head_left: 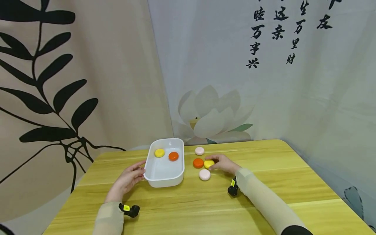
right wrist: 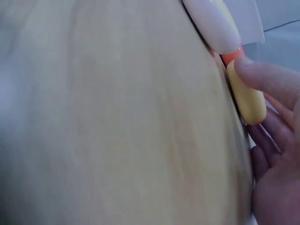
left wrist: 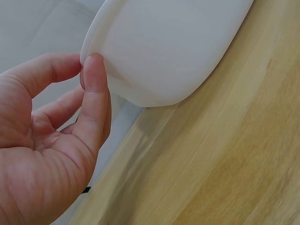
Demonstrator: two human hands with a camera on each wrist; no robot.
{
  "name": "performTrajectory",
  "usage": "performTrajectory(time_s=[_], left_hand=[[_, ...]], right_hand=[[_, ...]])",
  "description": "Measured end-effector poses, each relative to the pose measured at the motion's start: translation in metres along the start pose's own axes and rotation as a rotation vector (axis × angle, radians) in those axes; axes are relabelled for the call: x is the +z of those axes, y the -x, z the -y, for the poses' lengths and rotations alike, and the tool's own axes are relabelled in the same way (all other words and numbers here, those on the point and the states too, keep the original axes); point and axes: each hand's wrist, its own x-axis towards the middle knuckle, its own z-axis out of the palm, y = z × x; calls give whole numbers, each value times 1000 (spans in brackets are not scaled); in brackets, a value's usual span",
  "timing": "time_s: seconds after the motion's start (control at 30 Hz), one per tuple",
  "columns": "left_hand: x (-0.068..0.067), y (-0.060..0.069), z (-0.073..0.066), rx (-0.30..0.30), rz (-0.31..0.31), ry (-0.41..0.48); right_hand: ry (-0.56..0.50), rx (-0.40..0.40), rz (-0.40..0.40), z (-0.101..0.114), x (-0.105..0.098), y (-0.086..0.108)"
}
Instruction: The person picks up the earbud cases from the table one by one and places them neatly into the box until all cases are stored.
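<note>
My left hand point(head_left: 129, 179) pinches the left rim of a white rectangular tray point(head_left: 164, 171) between thumb and fingers; the left wrist view shows the thumb point(left wrist: 95, 75) on that edge. Inside the tray lie a yellow disc point(head_left: 160, 152) and an orange disc point(head_left: 173, 156), apart from each other. Right of the tray, my right hand point(head_left: 224, 164) holds another rounded yellow disc point(right wrist: 246, 93) between thumb and fingers, at table level. Beside it sits a second orange disc point(head_left: 198, 163). One pale pink disc point(head_left: 199, 150) lies behind these, another pink disc point(head_left: 204, 174) in front.
Everything stands on a wooden table point(head_left: 188, 209) with a rounded far right corner. Behind its back edge hangs a pale cloth point(head_left: 205, 65) printed with a lotus and dark characters. A black device point(head_left: 233, 187) is strapped at each wrist.
</note>
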Motion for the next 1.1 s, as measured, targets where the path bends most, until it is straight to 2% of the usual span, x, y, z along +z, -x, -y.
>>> performTrajectory(time_s=[0.2,0.43,0.6,0.77,1.1], left_hand=[[-1,2,1,9,12,-9],[-1,5,-2,24,27,-3],[-1,5,-4,30,47,-34],[0,3,-4,35,59,-49],[-1,2,-4,47,37,-69]], right_hand=[[-11,18,-25,0,1,0],[-89,23,-48,3,-5,-2],[-62,36,-80,3,-8,-4],[-85,76,-93,9,-12,-2],[-10,62,-120,14,-19,-2]])
